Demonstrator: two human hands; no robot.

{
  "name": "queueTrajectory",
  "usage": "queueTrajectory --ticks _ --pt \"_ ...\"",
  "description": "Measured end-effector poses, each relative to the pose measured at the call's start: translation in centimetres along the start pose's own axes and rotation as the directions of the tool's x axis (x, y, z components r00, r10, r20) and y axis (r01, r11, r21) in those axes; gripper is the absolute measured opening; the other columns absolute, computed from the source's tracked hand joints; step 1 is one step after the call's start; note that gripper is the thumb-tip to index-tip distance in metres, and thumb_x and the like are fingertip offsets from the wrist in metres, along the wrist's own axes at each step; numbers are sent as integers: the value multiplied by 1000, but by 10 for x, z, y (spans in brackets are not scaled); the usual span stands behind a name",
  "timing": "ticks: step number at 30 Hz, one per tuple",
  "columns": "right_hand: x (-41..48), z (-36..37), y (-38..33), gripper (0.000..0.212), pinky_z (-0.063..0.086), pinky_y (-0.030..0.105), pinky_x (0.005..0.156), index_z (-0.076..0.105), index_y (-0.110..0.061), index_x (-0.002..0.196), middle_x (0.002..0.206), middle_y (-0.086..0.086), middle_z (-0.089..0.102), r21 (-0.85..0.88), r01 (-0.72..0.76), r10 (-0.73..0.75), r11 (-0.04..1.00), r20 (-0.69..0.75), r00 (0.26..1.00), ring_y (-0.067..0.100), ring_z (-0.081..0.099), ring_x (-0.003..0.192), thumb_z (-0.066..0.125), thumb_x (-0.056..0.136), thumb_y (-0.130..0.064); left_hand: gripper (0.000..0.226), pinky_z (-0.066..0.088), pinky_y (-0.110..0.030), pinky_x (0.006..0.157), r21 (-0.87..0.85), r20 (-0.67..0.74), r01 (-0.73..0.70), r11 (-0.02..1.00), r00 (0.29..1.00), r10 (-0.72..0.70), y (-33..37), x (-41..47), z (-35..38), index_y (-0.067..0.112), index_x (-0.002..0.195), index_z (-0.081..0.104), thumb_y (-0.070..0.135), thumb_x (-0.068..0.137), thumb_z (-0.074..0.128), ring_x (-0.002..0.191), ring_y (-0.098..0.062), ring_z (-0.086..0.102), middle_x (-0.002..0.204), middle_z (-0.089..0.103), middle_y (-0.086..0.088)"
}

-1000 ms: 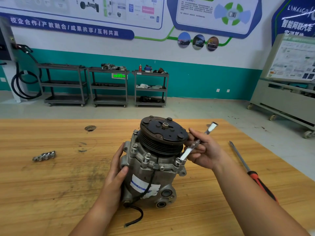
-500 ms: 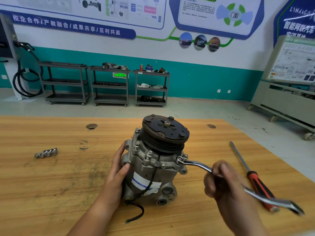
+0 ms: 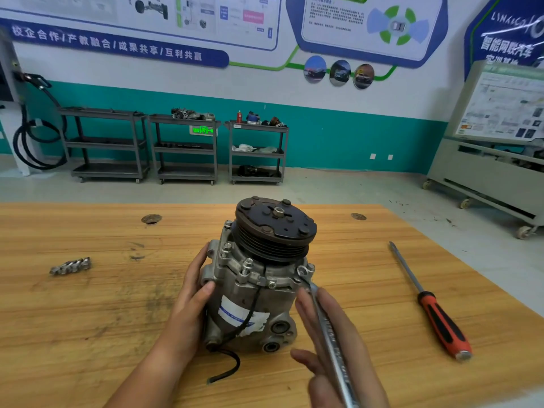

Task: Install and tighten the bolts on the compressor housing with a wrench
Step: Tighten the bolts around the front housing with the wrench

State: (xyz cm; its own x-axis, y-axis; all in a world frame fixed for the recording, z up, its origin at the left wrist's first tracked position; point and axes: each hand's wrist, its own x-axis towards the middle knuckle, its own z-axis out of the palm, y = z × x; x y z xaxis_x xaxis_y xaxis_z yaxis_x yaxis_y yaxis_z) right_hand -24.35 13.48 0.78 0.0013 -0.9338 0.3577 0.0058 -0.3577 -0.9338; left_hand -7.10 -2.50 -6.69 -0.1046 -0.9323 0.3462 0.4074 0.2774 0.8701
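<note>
Grey cast-metal compressor housing [image 3: 253, 293] on wooden table [image 3: 88, 319] | left hand [image 3: 188, 295] presses flat on its side | right hand [image 3: 332, 357], fingers almost straight, supports steel wrench [image 3: 329, 334] on right-side bolt [image 3: 304, 270] | step seems tightening; next needs firmer grip

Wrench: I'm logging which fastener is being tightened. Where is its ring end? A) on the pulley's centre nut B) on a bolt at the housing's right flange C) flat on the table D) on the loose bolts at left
B: the wrench has its ring end on the bolt at the right flange of the compressor.
</note>
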Motion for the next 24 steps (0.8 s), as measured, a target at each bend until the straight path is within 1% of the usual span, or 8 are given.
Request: queueTrajectory --ticks 1,3,5,7,10,14,18,24 --pt "0 -5 0 114 52 18 71 47 -30 126 125 -22 59 -22 22 -23 1000 -12 1000 -3 55 115 85 21 -56 57 53 -26 90 -2 -2 2 1000 1000 -2 0 0 0 45 131 50 26 78 52 126 -17 54 142 52 4" --pt "4 -16 -4 75 52 18 65 59 -37 119 119 -19 64 -82 146 -153 986 -80 985 2 62 107 70 46 -32 57 53 -30 92 -9 -10 0 1000 1000 0 0 1 0 44 131 50 25 77 52 125 -17 54 141 53 4" --pt "13 -30 -10 45 50 17 60 61 -32 116 105 -10 72 -196 308 -340 931 -155 928 9 69 91 62 71 -29 57 51 -34 95 -1 -8 -6 1000 1000 6 0 0 0 44 132 50 25 77 52 126 -18 54 141 53 4" --pt "25 -44 -8 20 46 13 53 74 -31 94 73 -5 73 -194 305 -348 932 -252 903 8 65 62 65 80 -42 57 52 -29 91 -1 0 2 1000 1000 -2 1 -1 1 45 132 50 26 78 52 125 -17 54 140 54 5" --pt "55 -60 1 45 38 13 48 74 -17 70 46 2 55 273 275 -180 922 -327 928 14 50 45 71 62 -62 56 51 -30 91 -8 -5 13 1000 1000 -13 2 -2 1 49 129 52 30 76 57 126 -17 54 140 53 4" --pt "99 -78 9 37 34 15 44 72 -15 67 47 1 49 548 63 -13 834 -94 995 9 43 43 85 49 -45 66 42 -41 100 -10 4 25 1000 1000 -25 5 -3 2 52 129 51 43 66 67 129 -20 50 144 50 2" --pt "129 -94 16 30 32 17 41 70 -15 64 43 -4 46 597 -160 72 787 169 983 7 39 41 77 62 -45 57 49 -30 88 -7 -1 26 1000 1000 -26 4 -2 4 52 127 52 31 74 57 123 -16 56 140 53 4" --pt "154 -95 25 66 35 19 43 64 -10 51 37 2 44 509 -303 174 805 286 942 13 38 36 35 81 -61 70 54 -21 80 5 4 21 1000 1000 -21 8 -4 7 47 132 47 42 64 65 119 -12 59 139 54 4"
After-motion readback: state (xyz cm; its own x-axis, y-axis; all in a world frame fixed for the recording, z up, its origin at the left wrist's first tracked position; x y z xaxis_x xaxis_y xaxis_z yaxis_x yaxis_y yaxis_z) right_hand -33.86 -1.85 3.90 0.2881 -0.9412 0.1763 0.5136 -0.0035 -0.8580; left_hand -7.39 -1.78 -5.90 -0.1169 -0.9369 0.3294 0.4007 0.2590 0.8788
